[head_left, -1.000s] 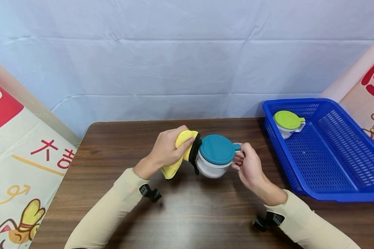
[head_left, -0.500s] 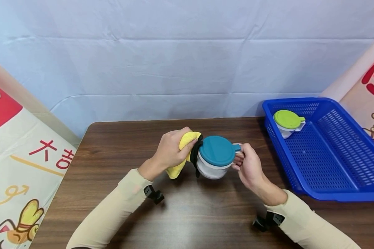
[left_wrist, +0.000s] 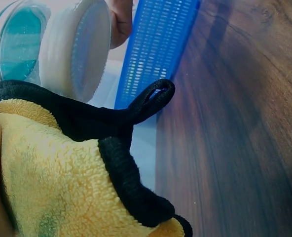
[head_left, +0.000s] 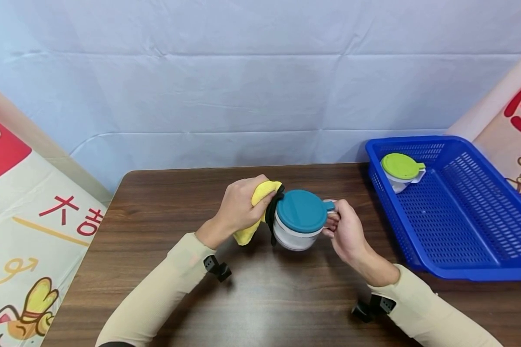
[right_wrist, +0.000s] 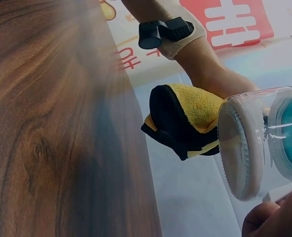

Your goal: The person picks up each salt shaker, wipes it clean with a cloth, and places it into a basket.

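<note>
My right hand (head_left: 349, 232) grips the handle of a clear jar with a teal lid (head_left: 301, 211), held up off the table and tilted slightly. In the right wrist view the base of the jar (right_wrist: 237, 148) shows, with a pale layer at the bottom. My left hand (head_left: 243, 205) pinches a yellow cloth with black edging (head_left: 245, 235) and presses it to the left side of the jar. The yellow pile and a black loop of the cloth (left_wrist: 57, 173) fill much of the left wrist view. The left fingers behind the cloth are hidden.
At the right stands a blue plastic basket (head_left: 421, 262). A similar jar with a lime-green lid (head_left: 400, 166) sits in its far left corner. The brown wooden table (head_left: 178, 197) ends at a pale curtain (head_left: 252, 96) behind. Printed banners (head_left: 34, 231) flank both sides.
My left hand and the cloth have shifted slightly right and closer round the jar's side. The jar has tilted and lowered a touch; my right hand stays nearly still.
</note>
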`<control>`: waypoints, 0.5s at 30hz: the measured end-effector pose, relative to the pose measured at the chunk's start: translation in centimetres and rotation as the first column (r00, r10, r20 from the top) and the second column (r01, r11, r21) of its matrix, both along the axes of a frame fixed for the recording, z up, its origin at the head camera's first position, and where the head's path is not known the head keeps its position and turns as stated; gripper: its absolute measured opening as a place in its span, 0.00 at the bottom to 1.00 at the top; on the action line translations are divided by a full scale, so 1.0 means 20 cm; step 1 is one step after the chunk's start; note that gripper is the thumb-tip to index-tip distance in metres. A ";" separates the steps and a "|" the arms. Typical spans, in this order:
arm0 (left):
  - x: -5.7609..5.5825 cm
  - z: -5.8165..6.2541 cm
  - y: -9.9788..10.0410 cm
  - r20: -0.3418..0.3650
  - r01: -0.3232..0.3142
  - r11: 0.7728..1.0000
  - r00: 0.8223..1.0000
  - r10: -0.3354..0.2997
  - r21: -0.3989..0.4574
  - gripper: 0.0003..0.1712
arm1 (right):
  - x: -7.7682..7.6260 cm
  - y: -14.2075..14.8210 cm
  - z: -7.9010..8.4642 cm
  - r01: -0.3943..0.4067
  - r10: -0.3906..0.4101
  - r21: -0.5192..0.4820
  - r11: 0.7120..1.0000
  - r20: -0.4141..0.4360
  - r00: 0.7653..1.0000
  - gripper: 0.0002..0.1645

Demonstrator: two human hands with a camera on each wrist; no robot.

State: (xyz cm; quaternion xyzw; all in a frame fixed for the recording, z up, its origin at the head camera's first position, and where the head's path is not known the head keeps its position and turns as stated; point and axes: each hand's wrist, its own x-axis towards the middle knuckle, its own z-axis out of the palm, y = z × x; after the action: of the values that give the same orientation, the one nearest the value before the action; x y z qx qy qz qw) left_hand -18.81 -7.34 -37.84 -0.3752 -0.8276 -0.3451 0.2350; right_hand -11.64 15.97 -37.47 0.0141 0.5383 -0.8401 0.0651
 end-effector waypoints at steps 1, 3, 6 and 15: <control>0.00 0.00 0.00 -0.004 0.002 1.000 1.000 -0.002 0.001 0.07 | 0.00 0.00 0.00 0.003 -0.003 0.001 1.000 0.002 1.000 0.17; -0.01 0.00 0.00 -0.014 0.003 1.000 1.000 -0.003 0.001 0.07 | 0.00 0.00 0.00 0.005 -0.005 0.005 1.000 0.005 1.000 0.17; -0.01 0.00 0.00 -0.029 0.000 1.000 1.000 0.000 -0.005 0.07 | 0.01 -0.01 0.00 0.003 -0.003 0.014 1.000 0.007 1.000 0.17; -0.03 -0.01 0.01 -0.033 -0.011 1.000 0.999 0.011 -0.018 0.08 | 0.01 -0.02 0.02 -0.005 0.004 0.022 1.000 0.037 0.999 0.17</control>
State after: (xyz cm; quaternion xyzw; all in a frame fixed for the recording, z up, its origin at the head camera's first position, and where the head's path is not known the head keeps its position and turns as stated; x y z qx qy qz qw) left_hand -19.43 -7.08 -38.04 -0.3782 -0.8288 -0.3303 0.2469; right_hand -11.41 15.65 -37.15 0.0290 0.5463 -0.8336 0.0765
